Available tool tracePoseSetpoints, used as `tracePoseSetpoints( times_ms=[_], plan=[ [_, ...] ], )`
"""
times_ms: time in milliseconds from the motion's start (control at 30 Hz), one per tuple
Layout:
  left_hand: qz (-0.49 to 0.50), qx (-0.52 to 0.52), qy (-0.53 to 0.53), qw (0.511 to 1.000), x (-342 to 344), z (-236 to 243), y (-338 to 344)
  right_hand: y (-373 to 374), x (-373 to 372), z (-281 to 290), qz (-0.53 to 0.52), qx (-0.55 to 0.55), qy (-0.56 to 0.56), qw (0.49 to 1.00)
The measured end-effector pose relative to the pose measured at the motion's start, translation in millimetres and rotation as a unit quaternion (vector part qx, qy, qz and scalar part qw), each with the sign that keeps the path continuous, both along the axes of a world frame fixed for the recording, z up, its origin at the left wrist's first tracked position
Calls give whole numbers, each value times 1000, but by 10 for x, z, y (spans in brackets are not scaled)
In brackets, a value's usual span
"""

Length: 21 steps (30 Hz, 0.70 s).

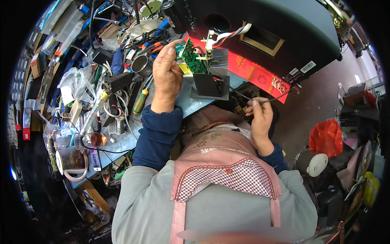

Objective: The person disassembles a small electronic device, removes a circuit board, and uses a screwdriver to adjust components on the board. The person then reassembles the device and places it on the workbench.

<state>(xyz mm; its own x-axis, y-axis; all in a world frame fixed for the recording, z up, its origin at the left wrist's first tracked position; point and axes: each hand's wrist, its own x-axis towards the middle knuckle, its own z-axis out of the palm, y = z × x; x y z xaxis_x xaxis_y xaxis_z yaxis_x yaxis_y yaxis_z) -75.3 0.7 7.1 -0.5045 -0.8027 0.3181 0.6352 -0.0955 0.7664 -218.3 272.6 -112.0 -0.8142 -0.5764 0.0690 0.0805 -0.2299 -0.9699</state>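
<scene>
The two hands are being held well apart. One green circuit board [191, 57], set above one black metal bracket [208, 86] at the near edge of the blue bench [194, 102], is being gripped at its left edge by the left hand [166, 75]. One dark cable [281, 96] is being pinched between thumb and fingers by the right hand [261, 118]. One red printed sheet [260, 77] is being partly covered by one black cabinet [280, 36]. Leftward, one screwdriver [140, 101] and one phone [95, 160] are being supported by the bench.
</scene>
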Motion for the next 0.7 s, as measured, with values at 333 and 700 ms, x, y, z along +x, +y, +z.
tracePoseSetpoints(
  times_ms=[333,700],
  plan=[
    [11,-4,-33,999,32,19,13,446,-231,-774,-49,320,307,895],
    [19,-67,-46,997,78,16,-21,792,-462,-1732,-130,492,399,762]
  ],
)
